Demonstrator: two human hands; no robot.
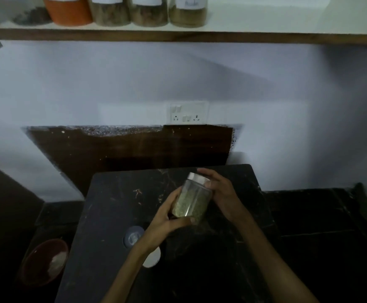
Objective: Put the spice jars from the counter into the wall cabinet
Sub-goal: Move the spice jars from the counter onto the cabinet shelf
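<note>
Both hands hold 1 spice jar (191, 197) above the dark table (112, 206). The jar is clear, tilted with its silver lid (197, 178) pointing up and away, and about two-thirds full of a greenish-yellow spice. The left hand (171, 212) cups the lower part of the jar from the left, thumb lying across its bottom edge. The right hand (218, 190) wraps the upper part from the right, fingers curled over the lid's rim and thumb pressed against the glass just under the lid. The jar is lifted clear of the table.

Below the left hand, just beside its wrist, 2 round lids or jar tops sit on the table: a greyish one (133, 236) and a white one (153, 258) partly hidden by the forearm; what they belong to cannot be told. Farther down and left of the hands, off the table's edge, is a reddish bowl (44, 262) with something pale in it.

Far above the hands, a cabinet shelf (200, 36) carries 5 jars in a row, all with white labels: 1 dark and blurred (31, 16), 1 orange-red (69, 14), 2 brown (110, 15) (149, 15) and 1 tan (188, 15). Between the shelf and the hands a switch plate (188, 112) is fixed to the wall.
</note>
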